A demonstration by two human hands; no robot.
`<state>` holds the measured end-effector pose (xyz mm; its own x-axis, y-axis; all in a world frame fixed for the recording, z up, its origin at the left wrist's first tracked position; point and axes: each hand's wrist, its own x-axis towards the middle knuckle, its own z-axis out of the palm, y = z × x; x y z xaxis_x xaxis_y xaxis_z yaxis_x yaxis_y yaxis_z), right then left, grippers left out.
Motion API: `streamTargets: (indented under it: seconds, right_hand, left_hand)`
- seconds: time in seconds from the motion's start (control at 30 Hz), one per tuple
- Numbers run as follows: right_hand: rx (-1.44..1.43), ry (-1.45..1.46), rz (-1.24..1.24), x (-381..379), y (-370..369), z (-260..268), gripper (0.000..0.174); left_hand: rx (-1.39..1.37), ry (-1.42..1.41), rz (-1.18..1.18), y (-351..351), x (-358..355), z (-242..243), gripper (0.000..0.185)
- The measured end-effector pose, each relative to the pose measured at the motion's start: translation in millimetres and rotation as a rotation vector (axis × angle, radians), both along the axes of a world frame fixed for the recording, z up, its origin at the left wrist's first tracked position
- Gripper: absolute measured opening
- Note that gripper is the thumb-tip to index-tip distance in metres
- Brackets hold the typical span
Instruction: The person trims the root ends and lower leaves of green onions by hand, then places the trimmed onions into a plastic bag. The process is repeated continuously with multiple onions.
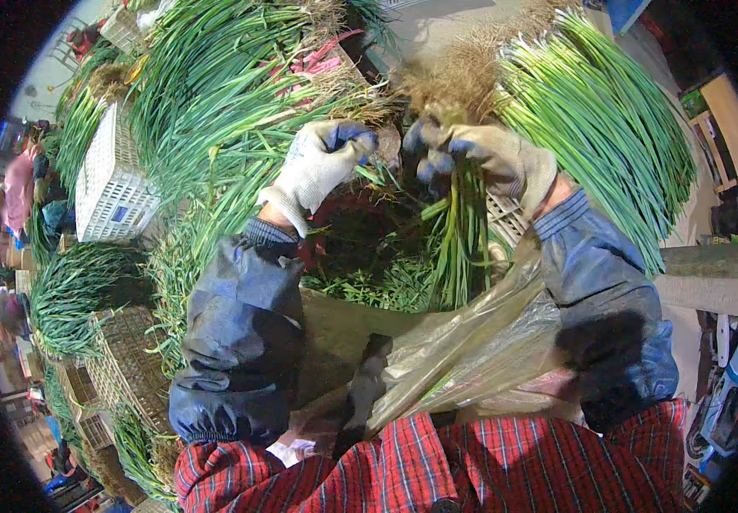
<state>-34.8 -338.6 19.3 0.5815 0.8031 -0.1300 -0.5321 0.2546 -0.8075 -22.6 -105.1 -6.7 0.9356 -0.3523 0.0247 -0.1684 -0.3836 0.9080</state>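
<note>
My right hand [500, 157], in a pale glove with blue fingertips, grips a small bunch of long green allium stalks [457, 240]. Their leaves hang down below the fist, and brown roots blur above it. To the left, my left hand [321, 160] is in a white, blue-fingered glove with its fingers curled in. Whether anything thin is pinched there is hidden. A big heap of green stalks [215, 122] lies beside and beyond the left hand. At the right hand's outer side rests a neat pile of stalks [600, 122] with pale stems and roots pointing away.
A white plastic crate [112, 179] stands at left, with a woven-looking crate [128, 359] nearer. Clear plastic sheeting [471, 346] drapes before my lap. Leaf trimmings [375, 282] lie below my hands. A wooden beam [709, 279] and a scooter-like vehicle [728, 385] are at right.
</note>
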Motion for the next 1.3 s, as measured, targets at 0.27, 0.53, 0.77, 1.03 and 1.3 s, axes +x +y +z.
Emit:
streamTargets:
  seconds: [0.27, 0.53, 0.77, 1.03, 1.3]
  right_hand:
    - [-0.306, -0.363, -1.144, 35.6, -67.1, 17.9, 0.03]
    - [-0.387, -0.324, -1.214, 37.9, -86.7, 7.6, 0.026]
    - [-0.547, -0.357, -1.082, 24.4, -56.0, 20.1, 0.017]
    - [-0.601, -0.351, -0.698, 29.8, -31.4, 17.4, 0.033]
    - [-0.45, -0.111, -0.222, 8.7, 15.5, 28.9, 0.03]
  left_hand:
    - [1.081, -0.743, 0.04, -14.2, -10.7, -55.5, 0.025]
    - [0.662, -0.883, 0.203, -16.8, 0.0, 8.6, 0.024]
    - [-0.089, -0.634, 0.294, 9.1, 3.2, 79.6, 0.013]
    - [-0.927, 0.113, 0.207, 13.3, -8.4, 99.8, 0.016]
    - [-0.961, 0.28, 0.027, 10.8, -3.7, 58.3, 0.02]
